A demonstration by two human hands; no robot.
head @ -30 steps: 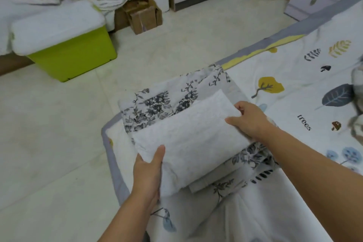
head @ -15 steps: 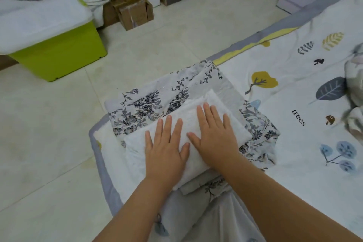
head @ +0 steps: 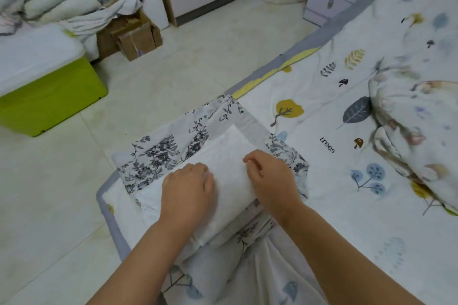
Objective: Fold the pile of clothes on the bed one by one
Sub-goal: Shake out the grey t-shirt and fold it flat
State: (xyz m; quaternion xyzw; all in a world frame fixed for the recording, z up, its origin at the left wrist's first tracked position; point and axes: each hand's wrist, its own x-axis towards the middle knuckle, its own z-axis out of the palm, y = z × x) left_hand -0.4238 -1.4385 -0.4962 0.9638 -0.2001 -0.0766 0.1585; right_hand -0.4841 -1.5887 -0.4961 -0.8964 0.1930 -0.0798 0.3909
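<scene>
Hands lifting off the folded white piece, fingers curling in.

Head view: half a second ago both palms lay flat on the white folded garment (head: 224, 156); now the left hand (head: 187, 189) and right hand (head: 271, 179) rest on it with fingers loosely curled, holding nothing that I can make out. The garment sits atop the floral folded cloth (head: 163, 153) at the bed (head: 322, 205) corner. This piece looks finished; the unfolded heap (head: 411, 131) on the right waits.

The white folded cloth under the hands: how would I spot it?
Find the bed with the leaf-print sheet, then its near corner by the floor. There a floral black-and-white garment lies flat; the white folded cloth sits on top, plain and textured, unprinted.
</scene>
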